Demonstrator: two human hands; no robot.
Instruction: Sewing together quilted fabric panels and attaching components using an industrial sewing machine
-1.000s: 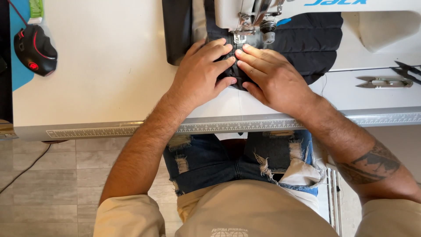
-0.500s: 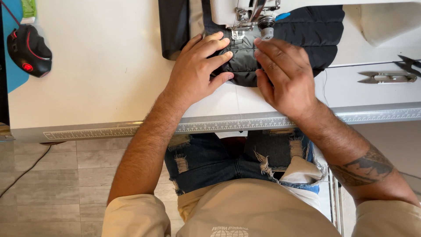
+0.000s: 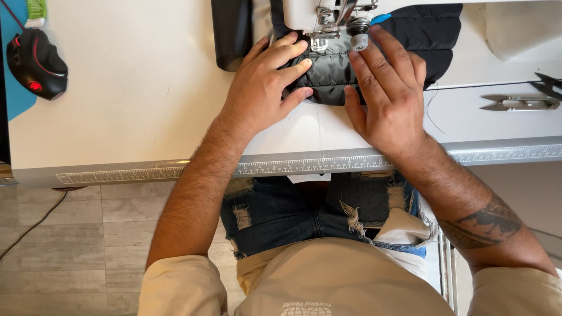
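Far out past the left hand, at the surface's edge: a black computer mouse (image 3: 36,63) with red trim, half on a blue mat (image 3: 14,93), well apart from the work. Closer in, just off the knuckles, a dark strip of fabric (image 3: 232,32) hanging over the back of the white surface (image 3: 134,99).

Left hand (image 3: 263,90): open, palm down, fingers spread flat on the black quilted fabric (image 3: 328,79), gripping nothing, only pressing. Fingertips just short of the presser foot (image 3: 319,41), likely so as to keep the cloth taut and flat as it meets the needle.

Between the two hands: the quilted fabric itself, lying under the sewing machine head (image 3: 328,14), with its near edge toward the body and its far part spreading out beyond the right fingers.

Right hand (image 3: 386,96): likewise open and flat, fingers splayed over the cloth's right side, index tip beside a small grey knob (image 3: 359,42) on the machine. Seemingly placed to steer and hold the seam line straight against the pull of the feed.

Beyond the right hand, well clear of it: thread snips (image 3: 515,102) on the raised side shelf, within reach yet out of the cloth's way. Along the near edge below both wrists, a printed ruler strip (image 3: 293,167).
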